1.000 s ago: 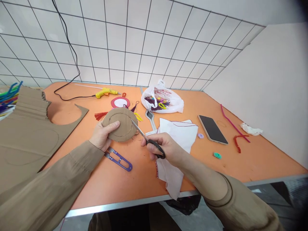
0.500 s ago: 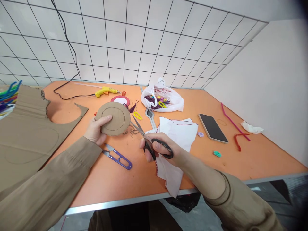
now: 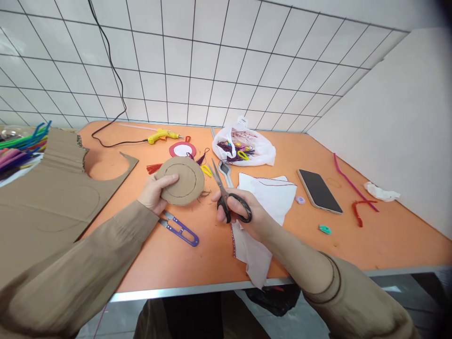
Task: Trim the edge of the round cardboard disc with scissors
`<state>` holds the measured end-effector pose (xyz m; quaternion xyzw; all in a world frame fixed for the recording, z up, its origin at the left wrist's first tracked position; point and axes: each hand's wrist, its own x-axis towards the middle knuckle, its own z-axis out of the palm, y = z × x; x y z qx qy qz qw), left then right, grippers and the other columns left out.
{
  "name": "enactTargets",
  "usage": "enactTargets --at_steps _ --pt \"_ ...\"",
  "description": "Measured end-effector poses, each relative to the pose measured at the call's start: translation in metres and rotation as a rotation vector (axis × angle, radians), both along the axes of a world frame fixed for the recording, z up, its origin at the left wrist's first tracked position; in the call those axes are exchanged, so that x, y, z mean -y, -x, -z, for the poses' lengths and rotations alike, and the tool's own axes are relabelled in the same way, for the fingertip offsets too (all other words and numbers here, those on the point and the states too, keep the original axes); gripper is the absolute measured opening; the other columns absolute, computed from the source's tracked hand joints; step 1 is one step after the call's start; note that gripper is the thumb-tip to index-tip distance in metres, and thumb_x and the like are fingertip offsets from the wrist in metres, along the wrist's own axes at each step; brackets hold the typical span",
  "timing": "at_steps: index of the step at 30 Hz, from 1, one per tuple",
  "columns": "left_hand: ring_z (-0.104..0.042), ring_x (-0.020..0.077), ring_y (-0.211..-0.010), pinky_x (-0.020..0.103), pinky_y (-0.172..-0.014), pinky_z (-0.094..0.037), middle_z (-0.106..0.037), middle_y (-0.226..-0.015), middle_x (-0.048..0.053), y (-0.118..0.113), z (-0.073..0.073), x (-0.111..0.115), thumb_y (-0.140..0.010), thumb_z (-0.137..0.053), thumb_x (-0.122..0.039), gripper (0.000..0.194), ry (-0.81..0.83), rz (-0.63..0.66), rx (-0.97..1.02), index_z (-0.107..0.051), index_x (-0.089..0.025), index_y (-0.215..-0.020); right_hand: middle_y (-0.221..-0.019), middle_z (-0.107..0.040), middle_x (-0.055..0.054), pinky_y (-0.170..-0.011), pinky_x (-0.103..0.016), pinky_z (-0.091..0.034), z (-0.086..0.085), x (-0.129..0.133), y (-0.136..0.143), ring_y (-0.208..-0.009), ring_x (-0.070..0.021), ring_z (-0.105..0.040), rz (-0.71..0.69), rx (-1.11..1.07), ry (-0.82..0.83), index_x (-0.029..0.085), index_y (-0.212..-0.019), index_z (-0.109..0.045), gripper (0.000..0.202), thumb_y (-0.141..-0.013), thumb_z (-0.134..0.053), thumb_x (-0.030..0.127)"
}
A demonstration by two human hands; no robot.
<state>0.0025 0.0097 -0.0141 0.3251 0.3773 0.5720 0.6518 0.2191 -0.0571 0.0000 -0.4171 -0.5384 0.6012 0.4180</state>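
Note:
A round cardboard disc (image 3: 185, 181) with a circle drawn on it is held by my left hand (image 3: 157, 192), thumb on top and fingers underneath. My right hand (image 3: 243, 212) grips black-handled scissors (image 3: 221, 186), whose blades point up and away, slightly parted, just right of the disc and apart from it. Below the disc lie purple thread snips (image 3: 181, 230). Under and beside my right hand a white cloth (image 3: 270, 193) with red stitched edging spreads to the table's front edge. A red ring with a white centre (image 3: 182, 149) lies behind the disc.
Cut cardboard (image 3: 52, 197) covers the left side. A yellow glue gun (image 3: 164, 136) with its cord and a plastic bag of threads (image 3: 263, 146) stand at the back. To the right are a phone (image 3: 319, 190), a green clip (image 3: 325, 230) and pipe cleaners (image 3: 358, 209).
The scissors have turned more upright and moved away from the disc's edge. The view has shifted, so the table things appear further right, and a red tassel now shows behind my left hand.

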Motion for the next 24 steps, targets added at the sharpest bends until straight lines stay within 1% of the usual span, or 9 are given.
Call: enactTargets --at_steps 3,5,8,10,13,17,19,21,24 --pt "-0.073 0.0275 -0.082 0.035 -0.076 -0.06 -0.078 -0.089 0.011 -0.002 -0.002 0.006 -0.055 -0.086 -0.025 0.034 -0.027 0.103 -0.042 -0.078 -0.014 -0.086 -0.064 -0.064 -0.002 -0.05 -0.026 -0.035 0.002 -0.004 0.001 -0.057 -0.0141 -0.053 0.106 0.007 -0.016 0.014 -0.095 -0.062 0.045 -0.075 -0.068 0.055" --pt "-0.073 0.0299 -0.085 0.039 -0.079 -0.06 -0.077 -0.092 0.013 -0.003 -0.005 0.011 -0.058 -0.085 -0.029 0.035 -0.046 0.231 -0.097 -0.078 -0.015 -0.089 -0.067 -0.064 -0.002 -0.051 -0.025 -0.036 0.001 -0.006 0.003 -0.061 -0.0145 -0.055 0.108 -0.012 -0.039 0.015 -0.096 -0.062 0.043 -0.075 -0.069 0.051" --pt "-0.074 0.0317 -0.086 0.043 -0.081 -0.06 -0.077 -0.093 0.014 -0.005 -0.009 0.019 -0.061 -0.084 -0.029 0.032 -0.059 0.436 -0.169 -0.079 -0.016 -0.09 -0.068 -0.062 0.001 -0.056 -0.025 -0.041 -0.003 -0.009 0.008 -0.063 -0.0133 -0.055 0.081 -0.038 -0.041 0.016 -0.089 -0.064 0.034 -0.068 -0.076 0.04" --pt "-0.074 0.0318 -0.084 0.044 -0.078 -0.06 -0.077 -0.092 0.014 -0.006 -0.013 0.022 -0.063 -0.083 -0.028 0.031 -0.054 0.501 -0.201 -0.079 -0.017 -0.091 -0.068 -0.063 0.002 -0.062 -0.026 -0.045 -0.007 -0.01 0.012 -0.065 -0.0135 -0.057 0.063 -0.043 -0.003 0.015 -0.084 -0.065 0.032 -0.062 -0.08 0.032" --pt "-0.074 0.0322 -0.082 0.046 -0.075 -0.061 -0.077 -0.092 0.014 -0.006 -0.016 0.024 -0.063 -0.082 -0.031 0.032 -0.05 0.506 -0.206 -0.079 -0.017 -0.091 -0.069 -0.066 0.001 -0.065 -0.027 -0.048 -0.014 -0.013 0.014 -0.067 -0.0148 -0.06 0.062 -0.034 0.041 0.014 -0.083 -0.068 0.032 -0.056 -0.082 0.025" --pt "-0.073 0.034 -0.09 0.05 -0.086 -0.058 -0.077 -0.094 0.015 -0.005 -0.012 0.022 -0.065 -0.081 -0.036 0.038 -0.03 0.487 -0.171 -0.078 -0.014 -0.096 -0.069 -0.067 0.001 -0.065 -0.028 -0.049 -0.014 -0.019 0.013 -0.068 -0.0156 -0.061 0.094 -0.036 0.046 0.015 -0.08 -0.07 0.029 -0.055 -0.081 0.024" --pt "-0.072 0.0353 -0.094 0.052 -0.091 -0.056 -0.077 -0.096 0.015 -0.005 -0.007 0.019 -0.064 -0.082 -0.036 0.042 -0.013 0.489 -0.131 -0.077 -0.012 -0.099 -0.068 -0.066 0.001 -0.062 -0.028 -0.048 -0.01 -0.023 0.014 -0.066 -0.0157 -0.06 0.143 -0.06 0.041 0.015 -0.078 -0.07 0.028 -0.055 -0.081 0.025" --pt "-0.07 0.0349 -0.101 0.05 -0.095 -0.054 -0.076 -0.101 0.014 -0.006 -0.002 0.018 -0.064 -0.083 -0.034 0.042 -0.024 0.45 -0.061 -0.076 -0.013 -0.1 -0.065 -0.065 0.002 -0.06 -0.027 -0.047 -0.006 -0.027 0.018 -0.062 -0.0145 -0.058 0.221 -0.11 0.026 0.015 -0.075 -0.069 0.025 -0.056 -0.081 0.027" --pt "-0.068 0.0365 -0.106 0.053 -0.095 -0.053 -0.076 -0.103 0.014 -0.009 0.002 0.018 -0.065 -0.083 -0.034 0.038 -0.02 0.403 -0.003 -0.075 -0.014 -0.096 -0.069 -0.065 0.002 -0.063 -0.028 -0.047 -0.001 -0.033 0.028 -0.064 -0.0139 -0.058 0.311 -0.188 -0.008 0.017 -0.077 -0.068 0.026 -0.059 -0.08 0.032"
